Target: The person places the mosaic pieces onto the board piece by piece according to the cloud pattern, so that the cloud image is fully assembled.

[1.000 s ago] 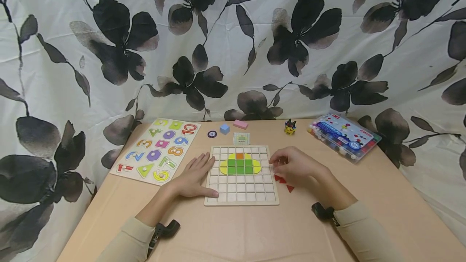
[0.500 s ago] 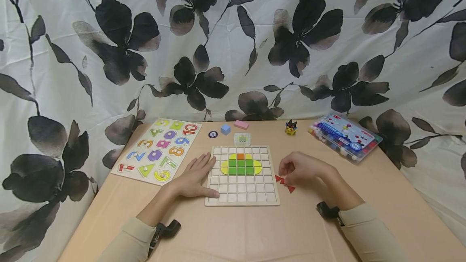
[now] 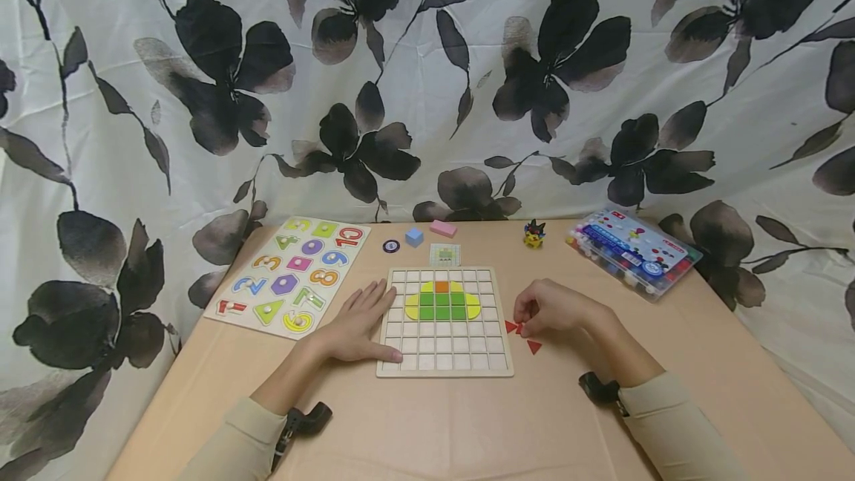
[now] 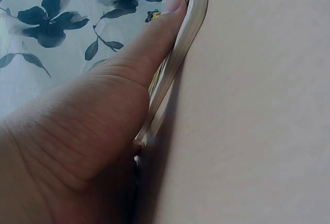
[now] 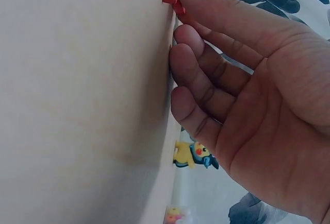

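The grid board (image 3: 444,366) lies on the table with green squares (image 3: 442,307), an orange square (image 3: 441,286) and yellow rounded pieces (image 3: 473,308) in its upper half. My left hand (image 3: 357,329) rests flat along the board's left edge, fingers straight; in the left wrist view its thumb (image 4: 149,44) lies over the rim. Right of the board, my right hand (image 3: 554,310) pinches a small red triangle (image 3: 519,329) between thumb and forefinger, low at the table. Another red triangle (image 3: 510,326) lies beside it, and one more (image 3: 534,347) nearer me. The right wrist view shows the other fingers (image 5: 188,64) curled.
A pattern card (image 3: 444,254) lies behind the board, near a blue cube (image 3: 414,237), a pink block (image 3: 444,228) and a dark round disc (image 3: 390,246). The number puzzle board (image 3: 283,284) is at left. A small figurine (image 3: 534,234) and a clear case (image 3: 633,252) stand back right.
My right hand has drawn back from the board's right edge to the red triangles and closed thumb and forefinger on the middle one. The left hand stays on the board.
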`<state>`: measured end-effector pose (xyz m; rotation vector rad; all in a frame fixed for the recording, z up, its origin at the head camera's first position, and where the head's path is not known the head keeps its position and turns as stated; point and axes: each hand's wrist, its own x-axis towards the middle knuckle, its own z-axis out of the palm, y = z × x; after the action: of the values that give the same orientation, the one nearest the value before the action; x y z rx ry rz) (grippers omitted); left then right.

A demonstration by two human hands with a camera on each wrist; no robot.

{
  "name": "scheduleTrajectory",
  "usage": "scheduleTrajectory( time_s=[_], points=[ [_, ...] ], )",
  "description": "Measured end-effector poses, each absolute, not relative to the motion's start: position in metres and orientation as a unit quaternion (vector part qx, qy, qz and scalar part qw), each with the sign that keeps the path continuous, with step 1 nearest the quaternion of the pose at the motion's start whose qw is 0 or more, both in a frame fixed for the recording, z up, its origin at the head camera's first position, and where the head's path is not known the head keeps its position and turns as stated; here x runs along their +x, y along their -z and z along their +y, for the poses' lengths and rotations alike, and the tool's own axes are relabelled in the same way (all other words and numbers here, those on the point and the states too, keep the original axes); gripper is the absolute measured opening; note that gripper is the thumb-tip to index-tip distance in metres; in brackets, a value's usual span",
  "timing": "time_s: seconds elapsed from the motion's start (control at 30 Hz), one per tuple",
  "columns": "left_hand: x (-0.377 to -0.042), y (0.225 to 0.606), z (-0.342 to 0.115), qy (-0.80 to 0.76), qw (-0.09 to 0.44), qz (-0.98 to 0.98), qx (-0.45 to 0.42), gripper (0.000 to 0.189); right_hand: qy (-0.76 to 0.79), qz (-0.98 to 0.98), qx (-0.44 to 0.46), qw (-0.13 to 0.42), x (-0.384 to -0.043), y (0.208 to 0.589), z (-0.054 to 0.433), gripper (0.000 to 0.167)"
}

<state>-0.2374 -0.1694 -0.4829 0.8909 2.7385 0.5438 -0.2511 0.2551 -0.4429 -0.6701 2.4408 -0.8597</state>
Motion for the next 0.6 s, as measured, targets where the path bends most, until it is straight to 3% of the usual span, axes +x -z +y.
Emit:
scheduleTrajectory(
  time_s=[0.6],
  points=[
    [-0.2373, 0.4831, -0.1699, -0.181, 0.103, 0.930, 0.303, 0.129, 0.311, 0.896, -0.258, 0.186, -0.2541, 0.4479, 0.2546, 0.015]
  ],
)
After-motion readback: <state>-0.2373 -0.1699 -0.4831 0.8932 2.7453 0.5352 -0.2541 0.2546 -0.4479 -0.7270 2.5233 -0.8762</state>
